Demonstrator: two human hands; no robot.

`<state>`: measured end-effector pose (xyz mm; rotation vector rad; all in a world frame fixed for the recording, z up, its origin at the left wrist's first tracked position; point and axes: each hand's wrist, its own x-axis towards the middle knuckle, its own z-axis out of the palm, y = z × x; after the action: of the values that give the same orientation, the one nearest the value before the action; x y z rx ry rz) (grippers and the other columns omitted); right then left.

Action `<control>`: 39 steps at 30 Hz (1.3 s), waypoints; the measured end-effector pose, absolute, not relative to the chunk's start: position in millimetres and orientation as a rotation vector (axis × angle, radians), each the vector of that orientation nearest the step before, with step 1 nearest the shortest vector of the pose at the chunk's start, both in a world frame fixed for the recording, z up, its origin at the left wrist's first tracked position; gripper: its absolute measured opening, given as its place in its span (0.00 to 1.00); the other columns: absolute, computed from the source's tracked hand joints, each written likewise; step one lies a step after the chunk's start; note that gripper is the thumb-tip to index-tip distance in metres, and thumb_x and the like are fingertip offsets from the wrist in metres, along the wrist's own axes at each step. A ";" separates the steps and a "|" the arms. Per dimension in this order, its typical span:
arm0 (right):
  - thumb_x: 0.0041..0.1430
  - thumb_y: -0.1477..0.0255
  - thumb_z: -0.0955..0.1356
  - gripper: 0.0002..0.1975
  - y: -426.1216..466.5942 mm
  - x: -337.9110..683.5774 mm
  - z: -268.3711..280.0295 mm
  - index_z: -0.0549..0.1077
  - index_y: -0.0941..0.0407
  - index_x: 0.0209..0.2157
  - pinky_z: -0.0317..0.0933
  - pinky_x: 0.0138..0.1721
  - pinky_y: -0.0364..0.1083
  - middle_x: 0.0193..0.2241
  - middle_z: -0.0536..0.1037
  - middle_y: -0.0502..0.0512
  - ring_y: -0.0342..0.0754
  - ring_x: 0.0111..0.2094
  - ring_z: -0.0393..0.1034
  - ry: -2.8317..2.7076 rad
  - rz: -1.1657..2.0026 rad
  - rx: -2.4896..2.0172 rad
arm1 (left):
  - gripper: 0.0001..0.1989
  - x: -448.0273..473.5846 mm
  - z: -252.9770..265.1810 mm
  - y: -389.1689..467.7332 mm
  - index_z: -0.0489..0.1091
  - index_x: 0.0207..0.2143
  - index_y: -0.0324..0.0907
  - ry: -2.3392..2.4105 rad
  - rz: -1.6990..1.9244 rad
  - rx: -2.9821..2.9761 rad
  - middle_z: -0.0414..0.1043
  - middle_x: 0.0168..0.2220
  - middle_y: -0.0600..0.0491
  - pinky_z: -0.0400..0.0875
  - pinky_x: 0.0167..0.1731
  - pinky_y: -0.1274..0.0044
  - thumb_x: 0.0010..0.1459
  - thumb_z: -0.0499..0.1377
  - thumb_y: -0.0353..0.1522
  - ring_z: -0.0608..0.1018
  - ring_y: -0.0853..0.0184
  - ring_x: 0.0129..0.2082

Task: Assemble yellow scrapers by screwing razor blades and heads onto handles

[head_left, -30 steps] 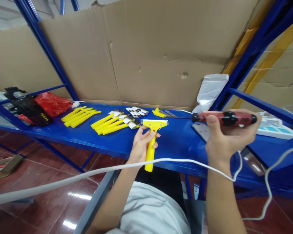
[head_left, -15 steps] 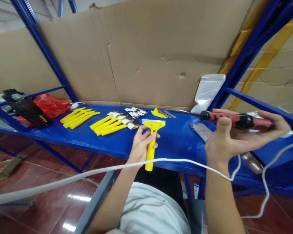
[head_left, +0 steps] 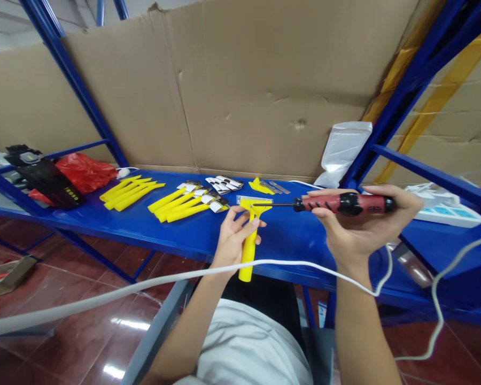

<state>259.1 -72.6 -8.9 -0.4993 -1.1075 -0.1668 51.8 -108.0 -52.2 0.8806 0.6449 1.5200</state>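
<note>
Overlapping scraper [head_left: 248, 247], screwdriver [head_left: 324, 203] indistinct at tip

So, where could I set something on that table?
Likeliest, between the held scraper and right hand, below the screwdriver. Smaller: between the left hand and laid-out scrapers. The left end is crowded with yellow handles, a red bag and black container.
</note>
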 end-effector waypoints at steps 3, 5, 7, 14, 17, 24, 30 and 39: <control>0.35 0.52 0.88 0.35 -71.6 258.0 -9.0 0.75 0.49 0.41 0.76 0.38 0.55 0.42 0.68 0.53 0.54 0.39 0.73 -1.114 -0.164 -0.522 | 0.30 52.0 -52.8 -108.3 0.66 0.48 0.46 0.655 1.519 0.901 0.76 0.45 0.52 0.73 0.25 0.81 0.52 0.80 0.34 0.84 0.63 0.42; 0.34 0.54 0.88 0.34 -71.6 256.8 -7.6 0.74 0.49 0.39 0.76 0.36 0.55 0.42 0.69 0.53 0.54 0.38 0.73 -1.102 -0.142 -0.506 | 0.30 52.4 -52.8 -108.2 0.66 0.48 0.46 0.659 1.526 0.908 0.76 0.45 0.52 0.73 0.25 0.80 0.52 0.80 0.34 0.84 0.63 0.41; 0.34 0.56 0.88 0.33 -71.8 255.2 -5.8 0.74 0.50 0.38 0.76 0.35 0.55 0.42 0.69 0.53 0.54 0.38 0.74 -1.105 -0.120 -0.473 | 0.30 52.7 -52.9 -108.0 0.66 0.48 0.46 0.659 1.531 0.913 0.75 0.45 0.52 0.73 0.24 0.80 0.52 0.81 0.35 0.84 0.63 0.41; 0.30 0.56 0.89 0.38 -71.1 253.4 -3.4 0.72 0.49 0.40 0.77 0.33 0.56 0.42 0.70 0.52 0.54 0.35 0.76 -1.095 -0.055 -0.487 | 0.29 52.0 -53.4 -108.3 0.66 0.48 0.46 0.655 1.530 0.920 0.76 0.45 0.52 0.74 0.25 0.81 0.53 0.80 0.35 0.85 0.63 0.41; 0.34 0.57 0.88 0.36 -70.9 253.5 -4.0 0.72 0.48 0.41 0.78 0.33 0.56 0.43 0.70 0.52 0.53 0.35 0.76 -1.152 -0.038 -0.434 | 0.29 51.8 -54.1 -108.2 0.66 0.48 0.46 0.648 1.531 0.922 0.77 0.45 0.51 0.74 0.25 0.81 0.54 0.80 0.35 0.85 0.63 0.42; 0.30 0.61 0.89 0.39 -71.1 253.8 -4.8 0.72 0.48 0.42 0.78 0.31 0.56 0.41 0.71 0.51 0.53 0.32 0.76 -1.158 0.022 -0.416 | 0.29 52.3 -56.5 -107.3 0.65 0.48 0.47 0.636 1.536 0.925 0.78 0.45 0.51 0.73 0.25 0.81 0.54 0.80 0.35 0.86 0.61 0.43; 0.28 0.62 0.90 0.40 -71.1 255.3 -10.1 0.72 0.48 0.42 0.78 0.31 0.57 0.38 0.73 0.48 0.54 0.31 0.79 -1.169 0.048 -0.435 | 0.29 53.0 -55.0 -107.5 0.65 0.48 0.47 0.627 1.538 0.913 0.79 0.44 0.52 0.74 0.25 0.81 0.54 0.80 0.35 0.86 0.62 0.43; 0.25 0.63 0.90 0.42 -68.7 255.5 -12.9 0.70 0.48 0.41 0.80 0.32 0.61 0.35 0.77 0.44 0.60 0.29 0.84 -1.195 0.065 -0.437 | 0.29 54.1 -53.5 -108.8 0.66 0.47 0.46 0.639 1.530 0.907 0.79 0.44 0.51 0.74 0.24 0.81 0.53 0.80 0.36 0.86 0.61 0.43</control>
<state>255.5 -68.7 -12.9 -0.4372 -1.1948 0.0655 54.1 -108.8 -53.5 0.9073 0.6392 1.5300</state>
